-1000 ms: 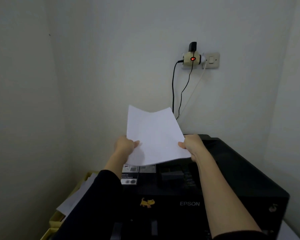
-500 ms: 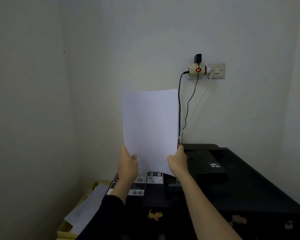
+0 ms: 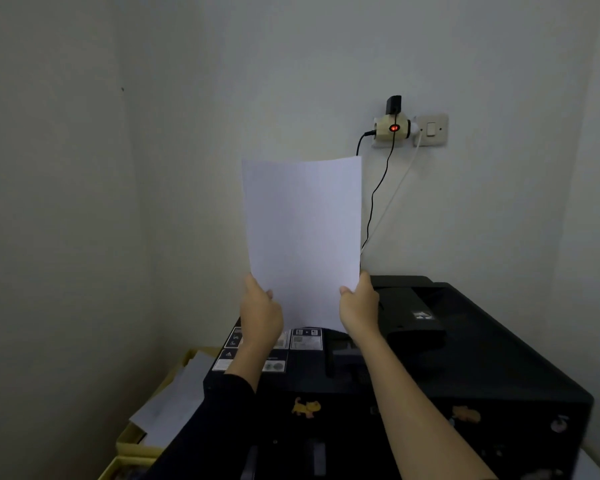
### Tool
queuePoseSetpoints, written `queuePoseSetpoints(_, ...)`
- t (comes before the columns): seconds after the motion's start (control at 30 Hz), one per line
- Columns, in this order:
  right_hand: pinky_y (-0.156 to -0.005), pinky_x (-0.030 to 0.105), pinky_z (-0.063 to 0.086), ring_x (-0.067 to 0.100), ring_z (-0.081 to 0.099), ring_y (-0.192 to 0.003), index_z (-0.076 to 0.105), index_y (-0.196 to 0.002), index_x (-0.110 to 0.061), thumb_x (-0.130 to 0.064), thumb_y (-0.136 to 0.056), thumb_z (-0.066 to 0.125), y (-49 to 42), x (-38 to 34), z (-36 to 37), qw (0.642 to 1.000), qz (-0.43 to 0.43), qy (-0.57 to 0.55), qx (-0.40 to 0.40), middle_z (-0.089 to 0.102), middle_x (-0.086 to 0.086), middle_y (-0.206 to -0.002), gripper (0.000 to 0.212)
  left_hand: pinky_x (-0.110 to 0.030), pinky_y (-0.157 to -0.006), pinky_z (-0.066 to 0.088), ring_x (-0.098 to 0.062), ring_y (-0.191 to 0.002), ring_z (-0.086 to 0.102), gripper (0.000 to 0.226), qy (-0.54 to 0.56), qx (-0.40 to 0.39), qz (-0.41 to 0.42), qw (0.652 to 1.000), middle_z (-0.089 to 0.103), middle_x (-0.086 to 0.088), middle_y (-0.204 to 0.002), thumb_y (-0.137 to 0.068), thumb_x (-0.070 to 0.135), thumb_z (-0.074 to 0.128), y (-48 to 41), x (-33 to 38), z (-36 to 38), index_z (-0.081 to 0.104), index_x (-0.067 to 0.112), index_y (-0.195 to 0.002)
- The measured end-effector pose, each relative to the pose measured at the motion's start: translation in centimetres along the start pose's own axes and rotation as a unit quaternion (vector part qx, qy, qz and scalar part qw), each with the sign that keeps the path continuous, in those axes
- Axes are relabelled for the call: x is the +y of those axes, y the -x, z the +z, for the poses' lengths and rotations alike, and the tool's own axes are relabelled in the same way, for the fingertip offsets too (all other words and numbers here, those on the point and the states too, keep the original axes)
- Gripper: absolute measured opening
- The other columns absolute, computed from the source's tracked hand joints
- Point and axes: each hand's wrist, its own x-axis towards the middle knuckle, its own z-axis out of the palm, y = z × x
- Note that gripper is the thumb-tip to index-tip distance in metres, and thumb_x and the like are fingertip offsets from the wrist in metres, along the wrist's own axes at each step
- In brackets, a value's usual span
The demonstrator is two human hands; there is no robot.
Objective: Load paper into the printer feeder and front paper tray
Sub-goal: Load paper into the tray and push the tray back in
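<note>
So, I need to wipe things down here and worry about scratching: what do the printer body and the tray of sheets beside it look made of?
The black printer body looks like moulded plastic, mostly matt, with a soft sheen along its edges. The yellow tray at its left, holding loose white sheets, could be plastic or card; the dim light leaves that open.

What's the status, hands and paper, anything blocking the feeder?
Left hand and right hand: grip on paper, lower corners. Paper upright above printer. Nothing seen blocking.
</note>
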Motion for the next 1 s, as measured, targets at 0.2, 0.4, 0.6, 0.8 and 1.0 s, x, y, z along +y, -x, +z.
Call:
queuePoseSetpoints(0.2,-0.05,0.022,0.036,0.013,0.048,-0.064,0.054,-0.098,-0.002,0.005,-0.086,0.038,2.6,-1.7,-5.4,0.998,-0.013,0.043,0.034,0.056,0.003,-0.087,0.021,-0.031,-0.077,0.046,-0.03,-0.097,0.057,0.042,0.01,-0.004,0.017,1.0,0.058,-0.018,-0.123,-0.091,-0.006,0.04,2.8,3.0,-1.3,0.043,0.006,-0.131)
queuePoseSetpoints(0.4,-0.049,0.021,0.035,0.014,0.047,-0.059,0.058,-0.083,-0.004,0.005,-0.083,0.039,8.9,-0.6,-12.3,0.997,0.067,0.028,0.038,0.058,0.003,-0.076,0.021,-0.025,-0.072,0.041,-0.023,-0.087,0.054,0.042,0.049,-0.049,0.004,0.998,0.063,-0.011,-0.109,-0.085,-0.013,0.038,10.4,3.6,-3.1,0.056,0.003,-0.119)
queuePoseSetpoints(0.6,-0.067,0.028,0.038,0.024,0.054,-0.074,0.06,-0.097,0.01,0.011,-0.079,0.045,18.3,3.5,-17.3,0.989,0.14,0.022,0.051,0.068,0.022,-0.098,0.024,-0.025,-0.075,0.043,-0.017,-0.086,0.056,0.045,0.105,-0.111,-0.074,0.986,0.063,-0.002,-0.106,-0.085,-0.01,0.049,21.1,0.5,-4.2,0.057,0.011,-0.124)
queuePoseSetpoints(0.8,-0.059,0.02,0.043,0.013,0.053,-0.069,0.065,-0.1,-0.01,0.013,-0.085,0.051,27.7,8.4,-20.7,0.976,0.214,0.0,0.029,0.063,0.0,-0.082,0.031,-0.025,-0.08,0.047,-0.01,-0.09,0.061,0.044,0.172,-0.162,-0.12,0.964,0.065,0.007,-0.1,-0.086,-0.011,0.053,31.0,-4.8,-5.7,0.057,0.019,-0.119)
queuePoseSetpoints(1.0,-0.058,0.023,0.043,0.013,0.053,-0.072,0.062,-0.118,0.0,0.015,-0.087,0.049,34.1,13.7,-21.3,0.946,0.323,0.026,-0.024,0.063,0.01,-0.096,0.037,-0.029,-0.088,0.044,-0.018,-0.101,0.056,0.049,0.13,-0.198,-0.22,0.946,0.063,0.005,-0.105,-0.085,-0.013,0.053,37.0,-10.0,-6.4,0.056,0.015,-0.125)
